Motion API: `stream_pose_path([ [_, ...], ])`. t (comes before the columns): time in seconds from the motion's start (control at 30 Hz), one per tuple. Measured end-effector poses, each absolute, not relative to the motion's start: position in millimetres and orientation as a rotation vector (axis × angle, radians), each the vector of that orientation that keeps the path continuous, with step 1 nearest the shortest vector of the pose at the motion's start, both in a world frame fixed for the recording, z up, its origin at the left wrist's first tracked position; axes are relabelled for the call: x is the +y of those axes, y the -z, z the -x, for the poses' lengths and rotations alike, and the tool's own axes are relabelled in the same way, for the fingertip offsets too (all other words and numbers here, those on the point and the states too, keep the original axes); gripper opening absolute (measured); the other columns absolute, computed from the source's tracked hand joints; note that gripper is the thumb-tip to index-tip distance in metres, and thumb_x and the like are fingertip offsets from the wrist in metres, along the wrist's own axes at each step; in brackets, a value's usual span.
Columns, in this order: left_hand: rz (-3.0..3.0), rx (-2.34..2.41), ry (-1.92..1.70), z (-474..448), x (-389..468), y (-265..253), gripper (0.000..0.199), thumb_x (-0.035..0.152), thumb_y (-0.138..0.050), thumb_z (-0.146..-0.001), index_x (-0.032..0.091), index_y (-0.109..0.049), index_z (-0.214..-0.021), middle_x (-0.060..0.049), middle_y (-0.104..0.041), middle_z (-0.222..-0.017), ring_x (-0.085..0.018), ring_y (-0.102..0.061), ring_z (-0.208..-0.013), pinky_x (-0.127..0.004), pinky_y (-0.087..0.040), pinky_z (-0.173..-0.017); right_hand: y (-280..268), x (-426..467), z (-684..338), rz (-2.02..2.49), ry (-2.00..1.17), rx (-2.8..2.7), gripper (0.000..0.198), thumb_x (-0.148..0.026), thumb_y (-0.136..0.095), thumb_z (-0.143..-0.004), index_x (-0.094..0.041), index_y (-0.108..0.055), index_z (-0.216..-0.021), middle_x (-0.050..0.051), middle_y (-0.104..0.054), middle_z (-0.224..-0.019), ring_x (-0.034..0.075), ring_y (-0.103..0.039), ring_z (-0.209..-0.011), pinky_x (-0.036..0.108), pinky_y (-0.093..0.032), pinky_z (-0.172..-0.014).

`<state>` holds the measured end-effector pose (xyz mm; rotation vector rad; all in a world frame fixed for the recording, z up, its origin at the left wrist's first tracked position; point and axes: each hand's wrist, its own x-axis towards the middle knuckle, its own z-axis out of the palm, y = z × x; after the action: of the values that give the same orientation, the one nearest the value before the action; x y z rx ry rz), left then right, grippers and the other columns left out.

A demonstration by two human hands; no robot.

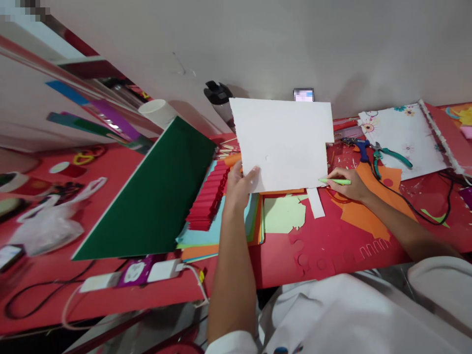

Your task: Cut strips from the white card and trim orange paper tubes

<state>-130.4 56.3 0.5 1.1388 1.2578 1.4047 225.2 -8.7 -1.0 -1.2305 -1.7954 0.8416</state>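
My left hand (pixel 241 183) grips the lower left edge of a large white board (pixel 283 142), thumb on its face and fingers behind. The board is tilted up over the table, with a small notch at its right edge. In my right hand (pixel 346 183) is a light green pen (pixel 338 181), its tip at the board's lower right corner. Below that corner lies a narrow white strip (pixel 316 202). Under and beside the board are a pale green paper sheet (pixel 283 215), a stack of folded red paper (pixel 208 196) and orange paper (pixel 368 219).
A dark green board (pixel 155 196) leans at the left. Behind stand a black-lidded bottle (pixel 221 101) and a lit phone (pixel 304 95). Teal-handled pliers (pixel 393 156) and a blue glue gun (pixel 362 147) with a black cord lie right. Chargers (pixel 164 270) and cables line the front left edge.
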Motion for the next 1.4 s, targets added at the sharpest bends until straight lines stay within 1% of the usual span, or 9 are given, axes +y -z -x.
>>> stream_pose_path([
  [0.17,-1.155,1.267,-1.398,129.9,55.6,-1.3,0.056,0.051,-0.095,-0.065,0.022,-0.073,-0.107,-0.009,-0.081,-0.105,-0.028,-0.078,-0.095,-0.034,-0.065,-0.078,-0.3,-9.2,-225.6,1.232,-0.881,-1.815,0.015,-0.035,-0.074,-0.089,-0.020,-0.076,-0.086,0.003,-0.075,-0.077,0.016,-0.062,-0.065,0.029,-0.042,-0.062],
  [0.33,-1.162,1.255,-1.379,129.5,54.8,-2.6,0.061,0.052,-0.094,-0.066,0.020,-0.073,-0.114,-0.011,-0.081,-0.108,-0.028,-0.078,-0.096,-0.035,-0.065,-0.081,1.9,-9.3,-225.1,1.222,-0.867,-1.762,0.018,-0.038,-0.075,-0.091,-0.021,-0.076,-0.092,0.003,-0.077,-0.082,0.016,-0.065,-0.068,0.029,-0.045,-0.064],
  [0.43,-1.166,1.251,-1.381,129.3,54.7,-3.0,0.060,0.052,-0.093,-0.067,0.021,-0.072,-0.114,-0.011,-0.081,-0.110,-0.028,-0.078,-0.097,-0.037,-0.065,-0.083,3.0,-8.8,-225.7,1.224,-0.867,-1.762,0.018,-0.039,-0.074,-0.091,-0.021,-0.077,-0.093,0.003,-0.077,-0.084,0.017,-0.066,-0.070,0.030,-0.046,-0.065],
  [0.57,-1.171,1.251,-1.379,129.2,54.4,-3.3,0.060,0.052,-0.093,-0.067,0.020,-0.072,-0.114,-0.013,-0.080,-0.111,-0.030,-0.078,-0.100,-0.040,-0.065,-0.086,1.9,-8.6,-226.4,1.215,-0.894,-1.789,0.016,-0.037,-0.075,-0.089,-0.021,-0.076,-0.088,0.003,-0.077,-0.082,0.019,-0.067,-0.073,0.030,-0.048,-0.067],
  [0.77,-1.187,1.243,-1.395,129.3,53.4,-3.4,0.058,0.054,-0.094,-0.066,0.022,-0.073,-0.110,-0.011,-0.081,-0.108,-0.030,-0.078,-0.100,-0.039,-0.066,-0.084,-3.5,-7.0,-224.1,1.193,-0.919,-1.611,0.022,-0.043,-0.075,-0.091,-0.022,-0.074,-0.094,0.005,-0.077,-0.089,0.019,-0.068,-0.075,0.032,-0.050,-0.068],
  [0.87,-1.202,1.238,-1.398,129.5,53.8,-2.7,0.060,0.056,-0.093,-0.067,0.021,-0.072,-0.111,-0.012,-0.081,-0.108,-0.031,-0.078,-0.101,-0.039,-0.066,-0.084,-3.9,-6.2,-224.4,1.192,-0.878,-1.621,0.021,-0.042,-0.075,-0.091,-0.021,-0.076,-0.097,0.006,-0.078,-0.092,0.019,-0.067,-0.077,0.033,-0.051,-0.070],
  [1.03,-1.172,1.264,-1.395,129.5,54.4,-2.6,0.063,0.057,-0.095,-0.063,0.022,-0.072,-0.110,-0.011,-0.081,-0.107,-0.031,-0.078,-0.099,-0.039,-0.066,-0.082,-1.0,-6.4,-225.5,1.224,-0.851,-1.667,0.022,-0.042,-0.077,-0.088,-0.021,-0.075,-0.092,0.005,-0.076,-0.085,0.018,-0.064,-0.071,0.032,-0.048,-0.064],
  [1.27,-1.169,1.262,-1.394,128.6,52.8,-4.7,0.062,0.055,-0.095,-0.063,0.022,-0.074,-0.111,-0.011,-0.082,-0.109,-0.030,-0.079,-0.097,-0.038,-0.066,-0.081,0.7,-6.3,-225.9,1.220,-0.831,-1.686,0.018,-0.039,-0.076,-0.089,-0.022,-0.075,-0.093,0.006,-0.078,-0.091,0.022,-0.069,-0.079,0.034,-0.051,-0.071],
  [1.4,-1.166,1.270,-1.384,129.1,52.8,-4.3,0.062,0.057,-0.095,-0.063,0.023,-0.074,-0.111,-0.008,-0.082,-0.109,-0.030,-0.078,-0.098,-0.038,-0.066,-0.081,0.0,-6.1,-226.3,1.231,-0.848,-1.699,0.018,-0.040,-0.076,-0.089,-0.022,-0.075,-0.092,0.006,-0.079,-0.090,0.022,-0.069,-0.080,0.034,-0.051,-0.070],
])
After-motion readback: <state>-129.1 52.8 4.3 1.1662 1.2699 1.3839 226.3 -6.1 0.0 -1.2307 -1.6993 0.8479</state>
